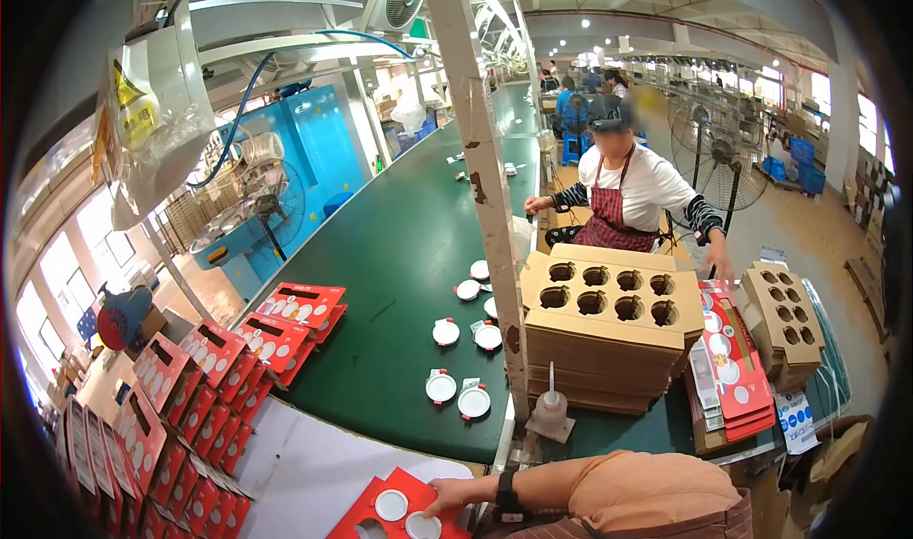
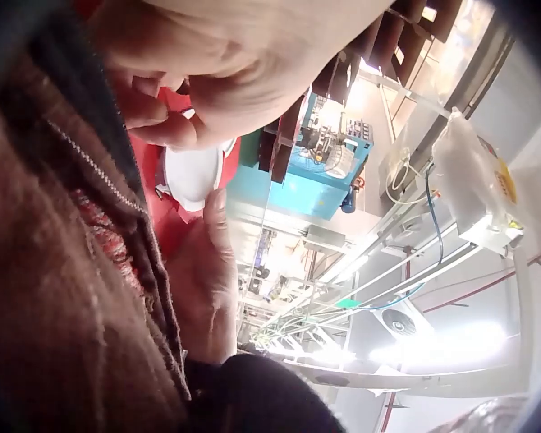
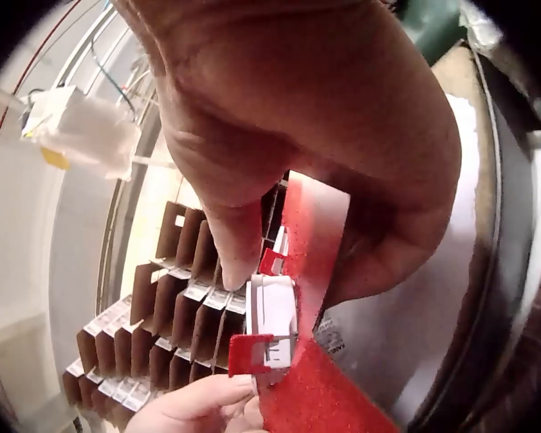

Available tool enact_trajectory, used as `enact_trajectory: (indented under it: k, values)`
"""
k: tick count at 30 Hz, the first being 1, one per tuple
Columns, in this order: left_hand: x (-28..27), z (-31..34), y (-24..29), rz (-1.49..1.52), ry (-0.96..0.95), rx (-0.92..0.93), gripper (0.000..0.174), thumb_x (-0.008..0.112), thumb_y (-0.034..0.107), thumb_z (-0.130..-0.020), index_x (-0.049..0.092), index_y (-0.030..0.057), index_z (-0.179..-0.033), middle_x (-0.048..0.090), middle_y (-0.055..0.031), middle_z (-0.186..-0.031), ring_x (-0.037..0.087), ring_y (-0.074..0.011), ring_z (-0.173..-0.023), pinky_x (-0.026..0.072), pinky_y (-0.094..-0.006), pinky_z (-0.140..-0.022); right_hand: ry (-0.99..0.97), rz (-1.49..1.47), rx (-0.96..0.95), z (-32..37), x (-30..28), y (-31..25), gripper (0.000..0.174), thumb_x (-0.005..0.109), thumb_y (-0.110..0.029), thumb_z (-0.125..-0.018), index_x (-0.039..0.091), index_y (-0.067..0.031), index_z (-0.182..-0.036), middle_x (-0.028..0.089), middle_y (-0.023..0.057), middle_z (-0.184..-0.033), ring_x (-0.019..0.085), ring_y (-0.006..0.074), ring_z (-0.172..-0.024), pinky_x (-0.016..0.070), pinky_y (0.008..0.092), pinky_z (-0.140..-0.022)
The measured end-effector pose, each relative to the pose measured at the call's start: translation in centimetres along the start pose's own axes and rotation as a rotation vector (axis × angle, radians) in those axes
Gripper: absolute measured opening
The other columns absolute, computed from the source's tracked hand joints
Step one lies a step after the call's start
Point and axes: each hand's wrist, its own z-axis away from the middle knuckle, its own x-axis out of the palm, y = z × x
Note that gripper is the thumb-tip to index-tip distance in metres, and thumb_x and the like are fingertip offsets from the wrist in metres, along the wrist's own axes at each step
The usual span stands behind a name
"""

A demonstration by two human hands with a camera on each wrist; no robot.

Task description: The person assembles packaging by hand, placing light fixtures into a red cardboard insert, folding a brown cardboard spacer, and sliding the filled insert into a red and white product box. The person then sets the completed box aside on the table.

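A red cardboard display card (image 1: 409, 483) with round cut-outs is at the bottom of the head view, with white round downlights (image 1: 391, 505) set in it. My right hand (image 1: 458, 493) grips the card's edge, its thumb by one downlight and its fingers behind the card. Seen edge-on in the right wrist view, a downlight (image 3: 272, 311) stands out from the card, with red clips at its sides. My left hand (image 3: 194, 408) pinches low on the card beside a red clip. The left hand's curled fingers fill the top of the left wrist view; the head view does not show them.
Rows of red cards (image 1: 195, 372) stand at left. Loose downlights (image 1: 474, 402) lie on the green conveyor (image 1: 380, 282). Past a white post (image 1: 480, 177) are stacked cardboard trays (image 1: 609, 339), a white bottle (image 1: 550, 411) and a person (image 1: 632, 192) reaching toward red cards (image 1: 737, 372).
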Motion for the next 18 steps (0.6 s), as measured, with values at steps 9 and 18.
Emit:
enact_trajectory:
  k: [9,18]
  values:
    - [-0.3,0.1,-0.2,-0.120,-0.005,0.076,0.023,0.060,0.017,-0.084,0.042,0.0109,-0.098,0.043,-0.0034,-0.059,0.040,-0.0135,-0.035,0.0303,-0.0271,-0.029,-0.069,-0.182,-0.107,0.5,0.7,0.3,0.050,0.076,-0.026,-0.070,0.061,-0.0003,-0.110,0.066,0.0084,-0.095,0.063,0.0176,-0.081,0.0508,0.0328,-0.067]
    - [2.6,5.3,4.9,0.048,0.029,0.055,0.029,0.064,0.014,-0.084,0.040,0.0035,-0.097,0.043,-0.0023,-0.061,0.038,-0.0085,-0.037,0.0243,-0.0275,-0.031,0.193,0.061,-0.132,3.7,0.9,-3.2,0.033,0.071,-0.011,-0.072,0.064,0.0018,-0.101,0.069,0.0122,-0.084,0.066,0.0188,-0.070,0.0528,0.0338,-0.064]
